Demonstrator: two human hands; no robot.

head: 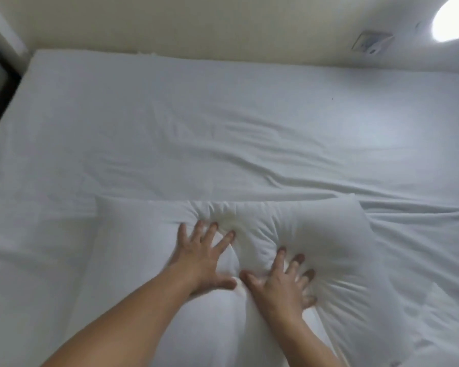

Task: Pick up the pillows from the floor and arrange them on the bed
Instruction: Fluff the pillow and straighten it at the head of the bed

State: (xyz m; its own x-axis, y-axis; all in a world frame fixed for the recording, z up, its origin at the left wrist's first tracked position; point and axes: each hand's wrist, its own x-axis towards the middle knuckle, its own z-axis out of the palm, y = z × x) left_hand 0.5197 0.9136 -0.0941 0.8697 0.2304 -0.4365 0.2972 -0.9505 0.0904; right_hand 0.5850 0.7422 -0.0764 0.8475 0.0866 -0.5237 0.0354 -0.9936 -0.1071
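A white pillow (323, 234) lies on the white bed (223, 128), in the lower middle of the head view. My left hand (204, 258) presses flat into the pillow's middle with fingers spread. Just to its right, my right hand (284, 282) also presses down with fingers apart, denting the fabric into deep creases. Neither hand grips the pillow. The pillow's near edge runs out of the frame below my arms.
The wrinkled sheet stretches far to the back and both sides. A cream wall (196, 25) runs along the bed's far edge, with a wall switch plate (372, 43) and a bright round lamp (453, 19) at the top right. A dark gap (0, 94) borders the bed's left edge.
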